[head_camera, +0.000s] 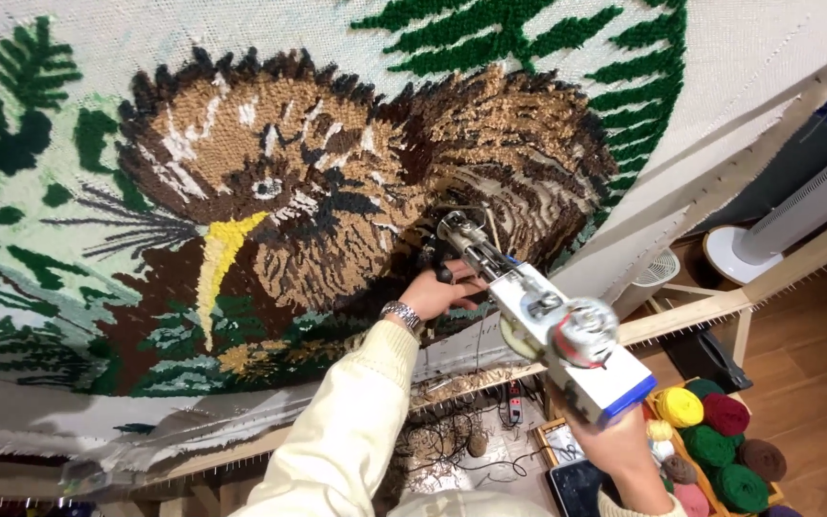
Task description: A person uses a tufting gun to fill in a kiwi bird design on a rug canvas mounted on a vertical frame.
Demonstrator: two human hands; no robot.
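A tufting gun (538, 316), white with a blue base and a red wheel, points its needle tip at a tufted rug (270, 191) stretched on a wooden frame. The rug shows a brown bird with a yellow beak among green branches. My left hand (442, 290), in a cream sleeve with a metal wristwatch (402, 314), grips the gun's front handle close to the cloth. My right hand (614, 450) holds the gun's rear grip from below.
The wooden frame bar (701, 311) runs below the rug's edge. A crate of yarn balls (720, 440), yellow, red, green and brown, stands at the lower right. A white fan (787, 225) is behind the frame. Cables and yarn scraps (461, 445) litter the floor.
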